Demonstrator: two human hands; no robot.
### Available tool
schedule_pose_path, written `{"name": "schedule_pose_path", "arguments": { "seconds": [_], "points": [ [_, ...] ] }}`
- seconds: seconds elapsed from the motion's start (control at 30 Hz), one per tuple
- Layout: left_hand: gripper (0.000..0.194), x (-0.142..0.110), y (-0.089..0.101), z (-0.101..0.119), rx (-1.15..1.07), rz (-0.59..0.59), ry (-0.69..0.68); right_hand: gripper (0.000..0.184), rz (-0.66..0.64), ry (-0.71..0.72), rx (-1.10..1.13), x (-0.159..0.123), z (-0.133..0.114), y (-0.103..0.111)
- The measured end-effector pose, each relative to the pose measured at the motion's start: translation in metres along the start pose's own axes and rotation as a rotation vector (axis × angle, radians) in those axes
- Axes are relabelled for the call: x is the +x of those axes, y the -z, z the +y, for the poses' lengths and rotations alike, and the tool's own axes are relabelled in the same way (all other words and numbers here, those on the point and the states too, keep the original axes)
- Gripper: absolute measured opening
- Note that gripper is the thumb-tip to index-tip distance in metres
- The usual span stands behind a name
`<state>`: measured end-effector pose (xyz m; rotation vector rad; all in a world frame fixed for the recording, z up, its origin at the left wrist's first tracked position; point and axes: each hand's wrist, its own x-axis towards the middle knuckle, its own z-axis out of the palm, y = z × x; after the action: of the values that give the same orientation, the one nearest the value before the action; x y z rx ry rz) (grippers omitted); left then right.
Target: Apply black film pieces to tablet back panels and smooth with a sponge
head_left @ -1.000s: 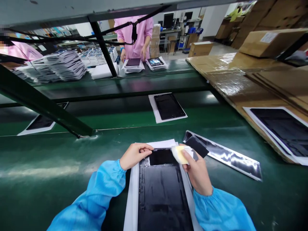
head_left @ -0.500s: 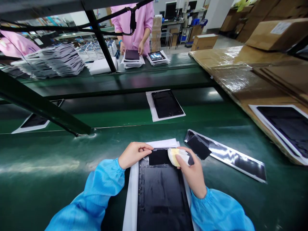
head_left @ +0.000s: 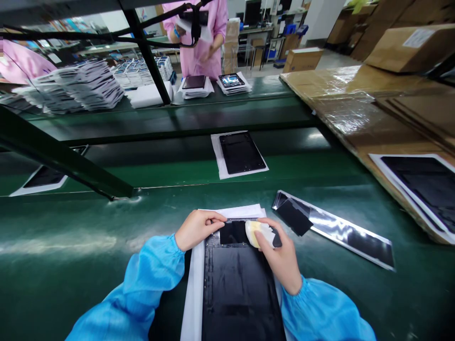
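While the right hand point(head_left: 282, 258) pinches a yellow-and-white wad point(head_left: 253, 234) between its fingers, the left hand point(head_left: 196, 229), fingers pressed together, rests at the top-left corner of the tablet point(head_left: 239, 279).

No lettering, number or brand is coming out readable. A white rectangular paper label point(head_left: 418, 37) is sitting on the brown cardboard box point(head_left: 387, 52) at the upper right, its faint marks blurring past reading. Across the way, on a low stack of white sheets point(head_left: 245, 88), a dark flat rectangular panel point(head_left: 232, 80) is showing a bright blue-and-white pattern, its details staying too small to make out as words or signs.
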<state>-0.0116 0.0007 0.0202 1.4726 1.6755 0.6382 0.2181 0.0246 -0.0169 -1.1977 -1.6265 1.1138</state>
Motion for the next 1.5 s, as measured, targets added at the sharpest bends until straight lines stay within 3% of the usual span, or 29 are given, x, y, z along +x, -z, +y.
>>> {"name": "schedule_pose_path", "arguments": {
  "seconds": [0.27, 1.17, 1.5],
  "points": [
    [0.025, 0.0, 0.0, 0.0002, 0.064, 0.003, -0.009, 0.023, -0.001, 0.091, -0.088, -0.0004, -0.0028, -0.0004],
    [0.025, 0.0001, -0.0005, 0.0002, 0.125, 0.011, -0.015, 0.024, -0.076, 0.072, -0.178, -0.0036, -0.0046, -0.0009],
    [0.019, -0.0034, -0.0019, 0.0075, 0.217, 0.036, -0.025, 0.02, -0.075, 0.146, -0.22, -0.0036, -0.0041, -0.0021]
  ]
}}
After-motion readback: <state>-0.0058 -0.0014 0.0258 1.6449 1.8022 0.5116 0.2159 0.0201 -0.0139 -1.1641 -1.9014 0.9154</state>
